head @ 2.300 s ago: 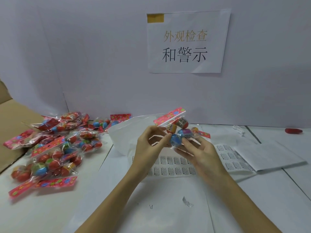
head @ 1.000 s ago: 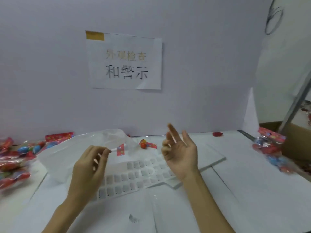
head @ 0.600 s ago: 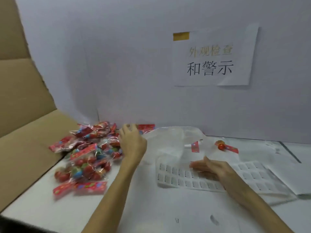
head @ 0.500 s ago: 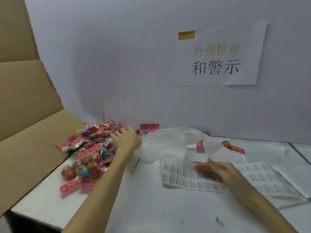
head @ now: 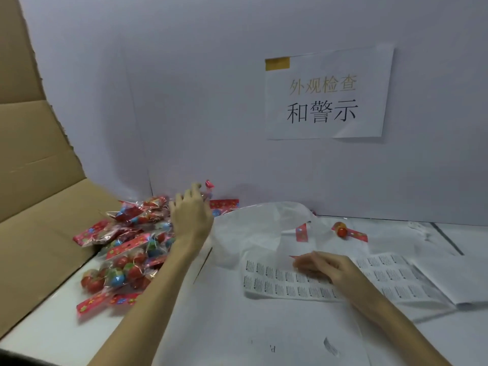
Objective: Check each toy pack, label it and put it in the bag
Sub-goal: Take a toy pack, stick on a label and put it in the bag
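Hard to see much of the left hand [head: 190, 217], it's back-on to us over the far edge of the toy packs pile [head: 126, 244], fingers curled round a pack [head: 209, 192] that mostly hides behind them. Right hand [head: 326, 266] lies on the label sheet [head: 277, 282], fingers blurry, can't tell if they pinch anything. The clear bag [head: 253, 228] sits between both hands. Cardboard flap [head: 39, 207] crowds the left; bare white table [head: 224, 326] up front.

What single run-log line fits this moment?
left hand: lifting toy pack from pile | right hand: on label sheet | bag: open
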